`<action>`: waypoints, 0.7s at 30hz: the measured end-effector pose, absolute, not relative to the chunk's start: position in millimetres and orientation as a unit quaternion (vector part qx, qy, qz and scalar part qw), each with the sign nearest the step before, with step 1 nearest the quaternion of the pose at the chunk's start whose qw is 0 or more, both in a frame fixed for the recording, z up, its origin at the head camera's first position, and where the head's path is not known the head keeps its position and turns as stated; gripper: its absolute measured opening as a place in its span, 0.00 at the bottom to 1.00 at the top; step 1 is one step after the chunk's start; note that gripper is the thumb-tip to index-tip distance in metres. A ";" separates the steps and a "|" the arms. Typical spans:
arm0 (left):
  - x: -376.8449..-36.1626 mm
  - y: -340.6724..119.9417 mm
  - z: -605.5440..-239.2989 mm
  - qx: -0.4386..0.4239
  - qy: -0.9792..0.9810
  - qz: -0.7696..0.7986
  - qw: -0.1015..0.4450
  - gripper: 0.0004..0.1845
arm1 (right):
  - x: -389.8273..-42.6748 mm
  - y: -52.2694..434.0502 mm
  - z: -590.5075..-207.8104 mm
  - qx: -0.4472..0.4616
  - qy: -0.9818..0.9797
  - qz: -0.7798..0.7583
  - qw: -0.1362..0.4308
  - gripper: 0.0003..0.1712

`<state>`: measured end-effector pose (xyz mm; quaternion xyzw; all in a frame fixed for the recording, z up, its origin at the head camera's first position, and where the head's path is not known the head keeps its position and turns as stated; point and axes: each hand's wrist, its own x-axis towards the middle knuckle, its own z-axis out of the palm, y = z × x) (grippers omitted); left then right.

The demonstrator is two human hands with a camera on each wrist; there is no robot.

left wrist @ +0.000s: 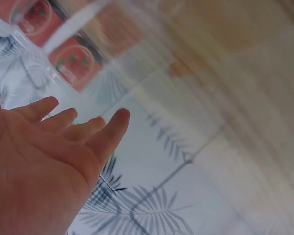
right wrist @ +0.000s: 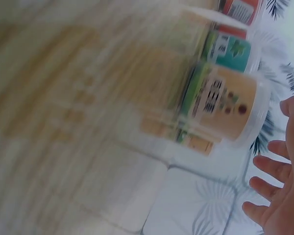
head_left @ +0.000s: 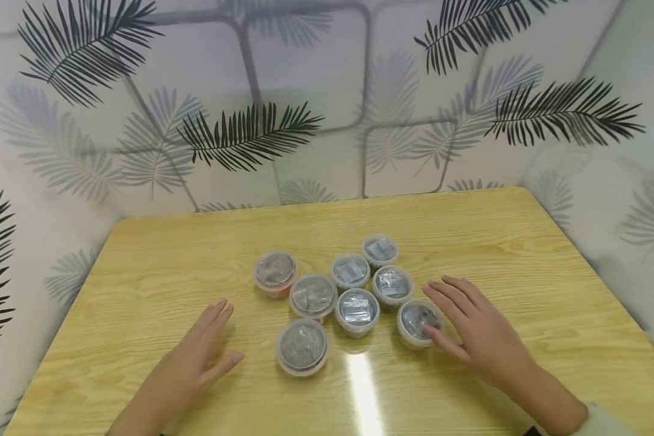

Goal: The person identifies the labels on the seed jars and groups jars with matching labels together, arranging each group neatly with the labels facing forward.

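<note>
Several round plastic tubs with clear lids stand in a cluster on the wooden table. Three wider ones, a back tub [head_left: 275, 270], a middle tub [head_left: 313, 295] and a front tub [head_left: 302, 346], form the left side; red labels [left wrist: 74, 63] show in the left wrist view. Smaller tubs, such as this one [head_left: 358, 309], make up the right side. My left hand [head_left: 188, 366] hovers left of the front tub, fingers extended, holding nothing. Beside the rightmost tub [head_left: 414, 318] is my right hand [head_left: 482, 333], fingers spread, its thumb overlapping the lid. Contact there I cannot tell.
The wooden table [head_left: 169, 260] reaches back to a wall covering [head_left: 316, 160] with leaf prints, which also runs along both sides. In the right wrist view, a tan-labelled tub [right wrist: 230, 105] stands in front of a teal-labelled tub [right wrist: 232, 51].
</note>
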<state>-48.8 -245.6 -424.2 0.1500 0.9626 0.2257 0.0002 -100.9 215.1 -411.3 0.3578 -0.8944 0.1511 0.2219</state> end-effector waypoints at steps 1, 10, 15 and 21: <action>-47.0 -242.4 -424.4 0.152 0.962 0.226 0.001 0.40 | -99.1 211.0 -410.7 0.364 -0.891 0.155 0.221 0.33; -38.7 -222.3 -426.7 0.183 0.959 0.217 -0.014 0.40 | -86.3 174.0 -408.0 0.437 -0.847 0.189 0.238 0.24; -34.8 -210.4 -424.2 0.209 0.955 0.206 -0.030 0.40 | -78.1 152.3 -406.5 0.477 -0.816 0.204 0.255 0.23; -32.7 -197.4 -424.1 0.232 0.950 0.204 -0.038 0.40 | -73.4 128.2 -406.4 0.515 -0.788 0.210 0.264 0.21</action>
